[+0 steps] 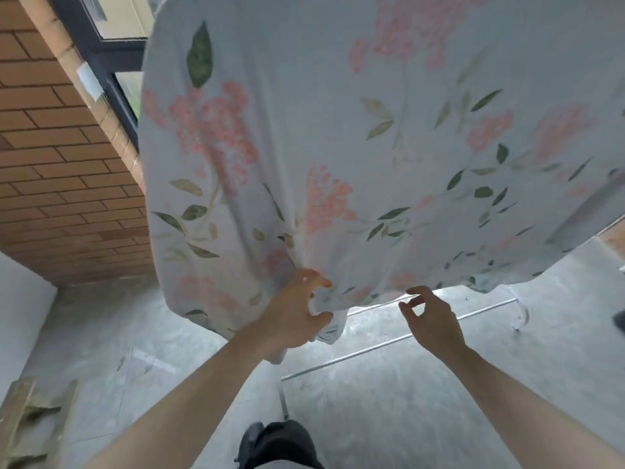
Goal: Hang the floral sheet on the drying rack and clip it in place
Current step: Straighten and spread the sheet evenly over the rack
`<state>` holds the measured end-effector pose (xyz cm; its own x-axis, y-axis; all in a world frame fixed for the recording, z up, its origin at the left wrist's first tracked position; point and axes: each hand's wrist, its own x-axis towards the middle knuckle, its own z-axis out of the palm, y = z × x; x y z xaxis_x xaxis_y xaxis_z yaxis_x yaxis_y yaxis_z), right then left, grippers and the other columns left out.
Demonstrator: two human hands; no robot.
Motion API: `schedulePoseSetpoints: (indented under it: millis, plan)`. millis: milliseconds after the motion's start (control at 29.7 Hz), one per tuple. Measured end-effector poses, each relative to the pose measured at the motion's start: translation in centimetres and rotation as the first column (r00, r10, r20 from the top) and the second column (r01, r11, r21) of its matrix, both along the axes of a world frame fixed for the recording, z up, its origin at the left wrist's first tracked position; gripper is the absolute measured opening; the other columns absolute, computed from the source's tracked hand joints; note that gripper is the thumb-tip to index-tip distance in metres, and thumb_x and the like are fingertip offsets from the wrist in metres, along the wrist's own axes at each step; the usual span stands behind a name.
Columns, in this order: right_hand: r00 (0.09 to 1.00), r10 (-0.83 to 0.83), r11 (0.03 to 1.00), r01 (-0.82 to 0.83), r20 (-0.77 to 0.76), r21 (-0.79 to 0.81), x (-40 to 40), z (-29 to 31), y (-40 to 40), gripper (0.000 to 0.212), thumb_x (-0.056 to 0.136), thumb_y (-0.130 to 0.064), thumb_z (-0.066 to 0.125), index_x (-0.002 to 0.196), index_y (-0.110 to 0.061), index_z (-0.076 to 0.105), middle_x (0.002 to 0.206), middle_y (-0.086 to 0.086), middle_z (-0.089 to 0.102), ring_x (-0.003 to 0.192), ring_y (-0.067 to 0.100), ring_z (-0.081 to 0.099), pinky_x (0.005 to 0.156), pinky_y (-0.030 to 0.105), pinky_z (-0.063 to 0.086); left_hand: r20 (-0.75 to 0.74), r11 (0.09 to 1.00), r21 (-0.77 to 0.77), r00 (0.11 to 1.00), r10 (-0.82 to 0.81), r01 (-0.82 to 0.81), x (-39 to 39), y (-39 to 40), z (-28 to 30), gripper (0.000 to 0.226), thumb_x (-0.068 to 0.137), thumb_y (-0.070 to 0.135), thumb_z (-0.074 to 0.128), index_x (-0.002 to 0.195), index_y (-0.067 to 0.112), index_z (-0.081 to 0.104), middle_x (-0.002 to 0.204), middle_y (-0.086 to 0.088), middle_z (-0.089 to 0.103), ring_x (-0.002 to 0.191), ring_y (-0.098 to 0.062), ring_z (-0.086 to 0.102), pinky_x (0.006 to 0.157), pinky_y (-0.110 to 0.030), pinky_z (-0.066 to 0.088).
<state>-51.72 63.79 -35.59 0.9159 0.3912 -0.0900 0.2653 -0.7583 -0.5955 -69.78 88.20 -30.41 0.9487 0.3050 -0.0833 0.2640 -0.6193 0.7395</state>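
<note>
A pale floral sheet point(355, 147) with pink blossoms and green leaves hangs draped over the drying rack and fills most of the view. Only the rack's lower metal bars point(372, 348) show beneath the sheet's hem. My left hand point(294, 316) grips a bunched fold of the hem near the sheet's lower left. My right hand point(431, 319) is just under the hem to the right, its thumb and forefinger pinching the edge of the fabric. No clips are visible.
A brick wall point(57, 170) and a dark window frame point(111, 62) stand to the left. The floor point(439, 418) is grey concrete. Crumpled cardboard point(30, 421) lies at the lower left. My dark shoe point(280, 445) is at the bottom centre.
</note>
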Motion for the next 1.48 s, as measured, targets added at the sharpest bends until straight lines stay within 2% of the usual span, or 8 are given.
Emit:
schedulePoseSetpoints:
  millis: [235, 370, 605, 740, 841, 908, 1177, 1480]
  plan:
    - [0.998, -0.058, 0.993, 0.059, -0.013, 0.101, 5.4, 2.1, -5.8, 0.035, 0.092, -0.036, 0.071, 0.124, -0.027, 0.058, 0.097, -0.016, 0.070, 0.078, 0.012, 0.064, 0.081, 0.032, 0.044, -0.037, 0.996, -0.039, 0.996, 0.077, -0.079, 8.5, -4.5, 2.7, 0.061, 0.089, 0.035, 0.077, 0.143, 0.041, 0.048, 0.165, 0.012, 0.006, 0.119, -0.020, 0.057, 0.106, -0.038, 0.049]
    - [0.997, -0.066, 0.987, 0.069, -0.029, 0.145, 6.8, 2.3, -6.7, 0.035, 0.092, -0.038, 0.072, 0.123, -0.029, 0.058, 0.094, -0.019, 0.069, 0.081, 0.017, 0.066, 0.083, 0.037, 0.052, -0.059, 0.996, -0.030, 0.995, 0.080, -0.082, 11.4, -3.8, 3.1, 0.056, 0.091, 0.034, 0.076, 0.141, 0.046, 0.053, 0.170, 0.005, 0.002, 0.153, -0.024, 0.027, 0.122, -0.041, 0.033]
    - [0.992, -0.116, 0.982, 0.122, -0.047, 0.142, 15.2, 1.9, -11.1, 0.035, 0.091, -0.039, 0.072, 0.122, -0.029, 0.057, 0.094, -0.018, 0.070, 0.079, 0.018, 0.070, 0.089, 0.042, 0.056, -0.022, 0.997, -0.022, 0.997, 0.071, -0.071, 20.5, -7.2, 2.8, 0.053, 0.090, 0.029, 0.077, 0.137, 0.043, 0.057, 0.168, 0.002, 0.014, 0.149, -0.016, 0.033, 0.120, -0.033, 0.032]
    - [0.989, -0.142, 0.980, 0.146, -0.039, 0.133, 22.0, 2.5, -12.7, 0.035, 0.092, -0.041, 0.071, 0.121, -0.029, 0.056, 0.094, -0.016, 0.071, 0.075, 0.019, 0.073, 0.081, 0.041, 0.059, -0.008, 0.996, -0.040, 0.997, 0.074, -0.074, 27.6, -8.9, 1.8, 0.052, 0.088, 0.025, 0.078, 0.137, 0.035, 0.061, 0.159, 0.009, 0.028, 0.131, -0.003, 0.045, 0.104, -0.012, 0.027]
    - [0.986, -0.159, 0.981, 0.162, -0.039, 0.103, 26.0, 3.8, -13.8, 0.035, 0.094, -0.041, 0.070, 0.123, -0.027, 0.055, 0.099, -0.015, 0.072, 0.080, 0.018, 0.074, 0.071, 0.029, 0.054, -0.015, 0.996, -0.077, 0.999, 0.050, -0.051, 31.7, -10.0, 1.3, 0.052, 0.089, 0.021, 0.078, 0.137, 0.029, 0.060, 0.143, 0.009, 0.037, 0.140, -0.010, 0.038, 0.106, -0.014, 0.028]
    - [0.986, -0.158, 0.980, 0.164, -0.058, 0.115, 28.3, 4.3, -14.6, 0.037, 0.094, -0.040, 0.069, 0.125, -0.025, 0.055, 0.102, -0.013, 0.072, 0.080, 0.019, 0.074, 0.079, 0.035, 0.057, 0.004, 0.997, -0.070, 1.000, 0.015, -0.015, 34.3, -10.8, 1.5, 0.052, 0.088, 0.020, 0.078, 0.137, 0.026, 0.060, 0.135, 0.011, 0.041, 0.139, -0.012, 0.041, 0.113, -0.021, 0.030]
    - [0.933, -0.344, 0.929, 0.354, -0.105, 0.105, 35.6, 4.4, -20.4, 0.033, 0.091, -0.042, 0.071, 0.119, -0.032, 0.056, 0.097, -0.018, 0.071, 0.080, 0.019, 0.073, 0.083, 0.044, 0.059, -0.002, 0.976, -0.035, 0.976, -0.217, 0.217, 44.7, -15.1, 3.7, 0.052, 0.093, 0.026, 0.073, 0.142, 0.025, 0.053, 0.142, 0.011, 0.043, 0.136, -0.009, 0.043, 0.111, -0.026, 0.036]
    - [0.917, -0.387, 0.907, 0.397, -0.093, 0.138, 46.9, 5.8, -29.0, 0.037, 0.094, -0.040, 0.070, 0.125, -0.025, 0.057, 0.101, -0.013, 0.071, 0.084, 0.022, 0.074, 0.091, 0.046, 0.059, 0.118, 0.960, 0.073, 0.953, -0.279, 0.272, 55.7, -23.1, 7.6, 0.052, 0.091, 0.026, 0.073, 0.140, 0.025, 0.054, 0.135, 0.012, 0.043, 0.125, -0.006, 0.045, 0.108, -0.028, 0.041]
